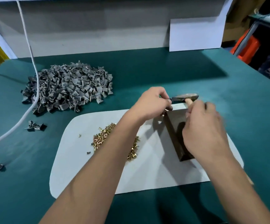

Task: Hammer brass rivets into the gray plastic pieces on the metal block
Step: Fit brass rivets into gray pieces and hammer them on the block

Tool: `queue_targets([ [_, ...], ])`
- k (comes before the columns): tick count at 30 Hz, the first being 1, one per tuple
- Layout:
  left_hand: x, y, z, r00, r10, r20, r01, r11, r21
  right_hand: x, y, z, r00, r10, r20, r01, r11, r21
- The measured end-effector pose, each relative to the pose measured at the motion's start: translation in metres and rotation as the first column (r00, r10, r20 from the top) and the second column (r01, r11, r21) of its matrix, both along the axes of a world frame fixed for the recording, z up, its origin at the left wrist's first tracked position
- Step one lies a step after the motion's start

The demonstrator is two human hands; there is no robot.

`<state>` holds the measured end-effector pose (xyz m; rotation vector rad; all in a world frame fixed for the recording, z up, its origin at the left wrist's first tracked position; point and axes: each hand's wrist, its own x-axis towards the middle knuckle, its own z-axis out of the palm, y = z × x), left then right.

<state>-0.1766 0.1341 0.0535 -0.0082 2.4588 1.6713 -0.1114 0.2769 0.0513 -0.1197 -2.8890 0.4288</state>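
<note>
Green cloth covers the bench (195, 75), where a pale mat (147, 172) is laid beneath both hands and a large heap of gray plastic pieces (69, 88) is left unworked well beyond the left hand (152, 104). The metal block (174, 126) lies partly under the right hand (203, 131), whose fingers are curled round a hammer (186, 97). A small piece is pinched in the left hand at the block's far end, brass rivets (105, 136) piled beneath that forearm; most work seemingly remains.

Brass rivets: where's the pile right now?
Head view: the brass rivets lie loose on the pale mat, centre-left, partly hidden under the left forearm, left of the metal block.
</note>
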Motion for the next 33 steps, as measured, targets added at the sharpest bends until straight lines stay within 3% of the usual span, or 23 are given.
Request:
queue_targets([
  [3, 0.002, -0.003, -0.001, 0.999, 0.001, 0.051, -0.002, 1.000, 0.027, 0.008, -0.006, -0.011, 1.000, 0.000, -0.009, 0.000, 1.000, 0.009],
  [5, 0.007, -0.014, 0.002, 0.997, 0.032, 0.072, -0.031, 0.999, -0.011, 0.004, -0.007, -0.013, 0.988, 0.131, -0.077, -0.135, 0.990, -0.037],
  [8, 0.021, -0.045, 0.009, 0.988, 0.060, 0.140, -0.049, 0.996, -0.080, -0.014, -0.001, -0.011, 0.873, 0.467, -0.143, -0.486, 0.855, -0.180],
  [12, 0.046, -0.079, 0.016, 0.961, -0.068, 0.269, 0.064, 0.998, 0.024, -0.038, -0.002, -0.006, 0.728, 0.674, -0.124, -0.682, 0.696, -0.223],
  [16, 0.057, -0.092, 0.017, 0.943, -0.158, 0.294, 0.118, 0.982, 0.150, -0.058, 0.000, -0.010, 0.742, 0.666, -0.080, -0.670, 0.732, -0.125],
  [21, 0.063, -0.085, 0.010, 0.912, -0.231, 0.339, 0.152, 0.958, 0.243, -0.069, 0.009, -0.012, 0.761, 0.647, -0.042, -0.642, 0.743, -0.189],
  [23, 0.061, -0.086, 0.010, 0.931, -0.177, 0.320, 0.116, 0.973, 0.200, -0.067, 0.013, -0.013, 0.753, 0.653, -0.080, -0.653, 0.728, -0.208],
  [25, 0.057, -0.091, 0.009, 0.968, -0.021, 0.252, -0.018, 0.988, 0.153, -0.064, 0.015, -0.014, 0.753, 0.649, -0.107, -0.655, 0.724, -0.216],
  [29, 0.042, -0.090, 0.002, 0.938, 0.346, 0.034, -0.337, 0.883, 0.327, -0.061, 0.010, -0.021, 0.790, 0.605, -0.098, -0.613, 0.774, -0.158],
  [33, 0.029, -0.069, -0.011, 0.887, 0.448, -0.111, -0.373, 0.838, 0.400, -0.065, 0.003, -0.020, 0.810, 0.580, -0.086, -0.586, 0.796, -0.152],
])
